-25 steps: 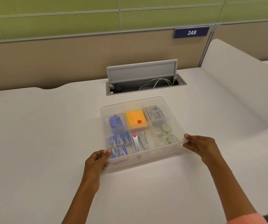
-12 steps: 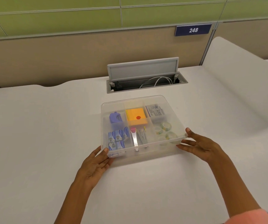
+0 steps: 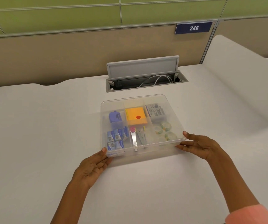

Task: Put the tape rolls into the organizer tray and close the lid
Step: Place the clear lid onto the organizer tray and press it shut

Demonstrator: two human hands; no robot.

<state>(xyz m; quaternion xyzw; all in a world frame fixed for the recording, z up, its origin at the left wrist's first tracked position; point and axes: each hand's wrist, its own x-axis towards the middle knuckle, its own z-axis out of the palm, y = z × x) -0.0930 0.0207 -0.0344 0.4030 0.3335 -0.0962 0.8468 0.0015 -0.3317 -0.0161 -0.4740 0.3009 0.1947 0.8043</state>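
Note:
A clear plastic organizer tray [image 3: 175, 115] sits on the white desk with its clear lid [image 3: 136, 99] lying flat on top. Through the lid I see several tape rolls [image 3: 164, 129] in the front right compartment. My left hand [image 3: 92, 167] rests open at the tray's front left corner, fingertips touching it. My right hand [image 3: 199, 145] lies open at the front right corner, fingers spread, touching the tray's edge.
Other compartments hold a purple sharpener [image 3: 114, 116], orange sticky notes [image 3: 136, 116], a staples box [image 3: 156, 109], blue packets [image 3: 116, 138] and metal clips [image 3: 134, 137]. Behind the tray an open cable hatch [image 3: 146, 80] sits in the desk. A white divider [image 3: 243, 81] rises at right.
Both hands let go of the tray's front corners and opened flat, drawing slightly back toward me. The tray and lid stay in place.

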